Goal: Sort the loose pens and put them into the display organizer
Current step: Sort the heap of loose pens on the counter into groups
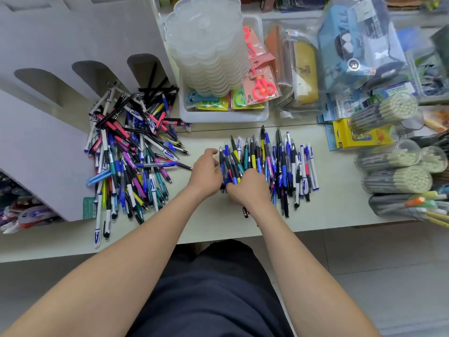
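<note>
A jumbled heap of loose pens [131, 152] lies on the pale counter, left of centre, against the white display organizer [43, 132]. The organizer's slots [143, 66] open upward, and the rightmost one holds a few black pens. Right of centre lies a row of aligned pens [289, 161], tips pointing away. My right hand [247, 188] curls round a bundle of pens [233, 164] at the left end of that row. My left hand [206, 171] presses against the bundle's left side, thumb raised.
A white tray [223, 115] with a stack of clear plastic lids [206, 45] and carded scissors stands behind the pens. Bagged stationery and tubs of pencils [398, 178] crowd the right side. The counter's front edge [218, 237] runs just before my body.
</note>
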Demonstrator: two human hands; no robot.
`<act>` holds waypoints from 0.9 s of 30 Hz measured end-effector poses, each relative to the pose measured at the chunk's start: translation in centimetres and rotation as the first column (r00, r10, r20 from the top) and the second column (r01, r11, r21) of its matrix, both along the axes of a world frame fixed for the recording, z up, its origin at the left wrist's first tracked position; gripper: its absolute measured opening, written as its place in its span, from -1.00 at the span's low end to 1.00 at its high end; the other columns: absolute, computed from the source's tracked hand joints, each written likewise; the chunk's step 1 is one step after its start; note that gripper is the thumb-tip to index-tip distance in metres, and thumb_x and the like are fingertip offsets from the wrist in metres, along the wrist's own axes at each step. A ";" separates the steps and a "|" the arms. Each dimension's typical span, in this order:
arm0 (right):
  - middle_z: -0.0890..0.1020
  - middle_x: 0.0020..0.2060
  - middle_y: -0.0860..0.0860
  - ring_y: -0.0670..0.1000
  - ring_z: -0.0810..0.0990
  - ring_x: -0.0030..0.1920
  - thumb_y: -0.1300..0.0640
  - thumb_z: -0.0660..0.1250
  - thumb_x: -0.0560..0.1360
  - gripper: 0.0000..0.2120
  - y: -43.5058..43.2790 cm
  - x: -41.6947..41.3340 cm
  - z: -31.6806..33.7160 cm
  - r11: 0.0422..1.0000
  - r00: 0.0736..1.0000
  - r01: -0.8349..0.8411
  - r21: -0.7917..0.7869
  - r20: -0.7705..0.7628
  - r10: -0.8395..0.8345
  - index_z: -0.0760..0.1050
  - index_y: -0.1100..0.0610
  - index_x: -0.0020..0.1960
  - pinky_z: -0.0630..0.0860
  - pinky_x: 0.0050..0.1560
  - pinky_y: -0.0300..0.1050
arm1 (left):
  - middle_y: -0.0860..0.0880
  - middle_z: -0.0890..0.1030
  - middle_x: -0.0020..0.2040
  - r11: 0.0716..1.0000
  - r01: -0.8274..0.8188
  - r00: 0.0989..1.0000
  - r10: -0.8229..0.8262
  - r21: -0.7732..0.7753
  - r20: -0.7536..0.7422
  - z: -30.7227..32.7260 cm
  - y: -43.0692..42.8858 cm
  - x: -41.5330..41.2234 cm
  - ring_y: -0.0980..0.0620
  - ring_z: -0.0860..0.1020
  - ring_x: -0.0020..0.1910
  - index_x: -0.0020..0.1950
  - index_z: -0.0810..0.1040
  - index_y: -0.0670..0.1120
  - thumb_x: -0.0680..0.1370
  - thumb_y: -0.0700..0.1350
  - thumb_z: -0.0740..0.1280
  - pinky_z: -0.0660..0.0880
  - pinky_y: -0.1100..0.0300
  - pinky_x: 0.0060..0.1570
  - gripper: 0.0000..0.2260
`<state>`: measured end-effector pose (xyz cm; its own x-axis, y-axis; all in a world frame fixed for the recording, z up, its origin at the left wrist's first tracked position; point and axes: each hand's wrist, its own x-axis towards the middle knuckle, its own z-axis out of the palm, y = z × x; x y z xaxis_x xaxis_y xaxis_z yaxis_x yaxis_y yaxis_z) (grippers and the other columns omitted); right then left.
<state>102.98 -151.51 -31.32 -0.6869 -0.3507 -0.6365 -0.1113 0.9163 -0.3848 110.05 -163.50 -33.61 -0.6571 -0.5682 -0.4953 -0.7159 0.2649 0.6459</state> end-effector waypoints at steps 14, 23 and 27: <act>0.54 -0.20 0.10 0.05 0.48 -0.29 0.04 0.45 0.48 -0.71 3.7 -5.5 3.8 0.984 0.978 0.163 -0.069 0.142 -0.152 0.40 0.19 -0.05 0.49 -0.28 -0.03 | -0.05 0.46 0.35 0.986 -0.053 0.998 0.055 0.161 -0.008 1.2 1.0 -1.9 -0.02 0.52 0.19 0.61 0.36 0.08 0.71 -0.11 0.11 0.48 0.05 0.29 -0.55; 0.58 0.16 0.22 0.28 0.61 0.13 -0.01 0.46 0.56 -0.54 -0.8 -2.0 -0.1 0.992 0.974 -0.104 -0.071 -0.207 0.087 0.43 0.25 0.29 0.45 -0.08 0.03 | -0.09 0.67 0.11 0.963 -0.081 0.995 0.093 0.256 -0.033 -1.1 0.7 -2.7 -0.25 0.63 0.03 0.33 0.57 0.18 0.52 0.21 0.15 0.63 -0.34 0.11 -0.57; 0.53 0.24 0.18 0.22 0.55 0.19 -0.01 0.46 0.57 -0.46 0.6 -1.8 -1.2 0.972 0.965 -0.113 -0.208 -0.258 0.057 0.39 0.23 0.42 0.48 0.08 0.03 | -0.13 0.58 0.33 0.991 -0.049 0.999 0.047 0.124 0.018 0.1 1.3 -3.2 -0.16 0.56 0.27 0.58 0.43 0.02 0.64 -0.13 0.26 0.55 -0.03 0.27 -0.53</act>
<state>101.17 -150.92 -32.55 -0.7751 -0.5257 -0.3507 -0.3023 0.7958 -0.5247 106.87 -162.23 -33.50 -0.6221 -0.5327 -0.5737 -0.7361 0.1483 0.6604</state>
